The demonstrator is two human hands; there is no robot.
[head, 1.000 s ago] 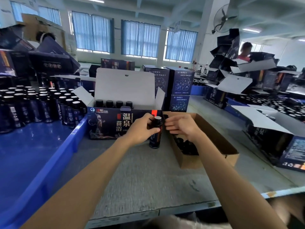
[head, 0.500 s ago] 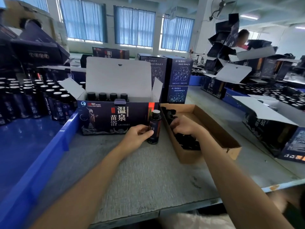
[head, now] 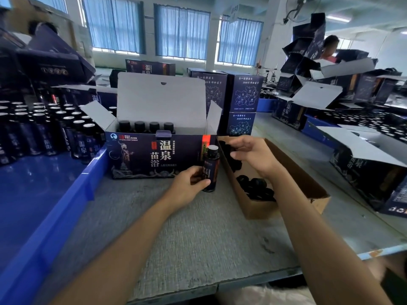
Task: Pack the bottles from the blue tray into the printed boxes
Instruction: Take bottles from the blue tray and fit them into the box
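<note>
1. We look down on a grey, scuffed surface [head: 198, 227] that fills the lower middle of the frame. It has dark marks at lower right and a blue edge nearest us.
2. The tray [head: 66, 205] runs down the left of the frame, its rim just beside the box [head: 158, 155]. Many bottles [head: 44, 128] stand upright and crowded at its far end, at middle left.
3. The box stands at centre on the surface with its lid raised and side flaps out. We see four capped bottles in its back row.
4. Our left hand [head: 189, 186], just below centre, grips one bottle [head: 210, 168] with the fingers curled round its lower body. The bottle is upright and capped, its base on the surface, just in front of the box's right corner and between the box and the carton [head: 308, 190].
5. The brown carton lies at an angle to the right of the box, with black caps [head: 255, 188] piled inside.
6. Our right hand [head: 253, 155] hovers over the carton's far end, fingers loosely curled. Dark caps lie right beneath, and we cannot tell whether it pinches one.
7. At the right edge are open boxes [head: 374, 172] with white flaps.
8. Behind the box rises a stack [head: 242, 100] of closed ones.
9. Windows [head: 180, 31] with blue curtains span the top of the frame. A fan [head: 301, 7] hangs at upper right, and below it a person [head: 330, 47] stands among heaped boxes.
</note>
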